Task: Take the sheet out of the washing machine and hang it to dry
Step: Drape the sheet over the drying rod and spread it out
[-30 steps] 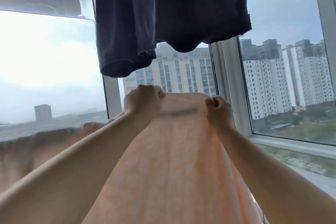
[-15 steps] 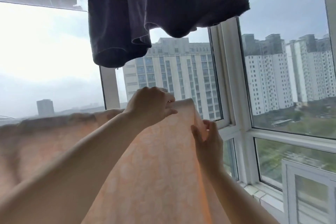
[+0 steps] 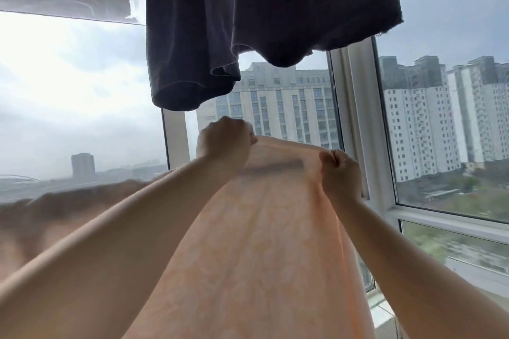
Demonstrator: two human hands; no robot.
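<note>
We saw the peach-coloured sheet (image 3: 256,250) filling the lower middle of the frame, its top edge raised to mid-height and stretched between two bare hands. The left hand (image 3: 224,143), just left of centre, was clenched around the sheet's upper edge, its fingers (image 3: 243,125) curled over the fabric and the knuckles turned away from us. The right hand (image 3: 341,173), a little lower and right of centre, was likewise closed on the same edge, pinching a gathered fold of cloth at its thumb side. Between the two hands the fabric ran taut, with a dark horizontal band (image 3: 271,168) showing through it just under the edge; we could not tell what that band was. From the hands the sheet fell toward the bottom of the frame in long soft folds, and a further stretch of it spread out blurred toward the lower left (image 3: 55,212).

Above the hands, in the upper middle of the frame, hung a dark garment (image 3: 248,8), its hem well apart from the sheet. Behind everything stood a white window frame (image 3: 355,107), its upright post right of centre, with tall pale apartment blocks (image 3: 278,107) and a cloudy sky beyond the glass.
</note>
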